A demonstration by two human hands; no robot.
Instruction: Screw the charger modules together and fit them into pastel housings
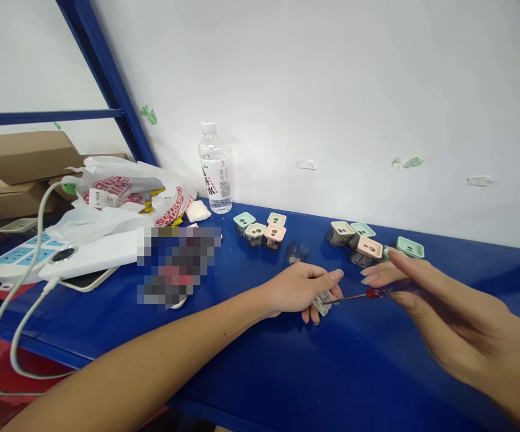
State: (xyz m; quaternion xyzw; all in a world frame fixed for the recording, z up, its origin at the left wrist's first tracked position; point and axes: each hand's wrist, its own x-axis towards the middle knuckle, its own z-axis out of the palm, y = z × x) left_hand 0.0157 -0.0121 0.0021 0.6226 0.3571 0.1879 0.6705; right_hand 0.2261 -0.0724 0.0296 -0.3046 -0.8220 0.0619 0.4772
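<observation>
Currently, the left hand [302,291] is pinching a small pale part [321,304] at the blue table [354,378], while the right hand [475,327] is gripping a reddish-handled screwdriver [373,293] between thumb and straightened fingers. The shaft's long axis is pointing leftward and slightly nearer the wearer — its tip is meeting the part, closest to the left hand — though its exact seating is staying too small to tell.

Sharpeners [256,233] on table [282,384], behind left hand [296,288]; bottle [217,174] left of them, before wall [313,90].
</observation>
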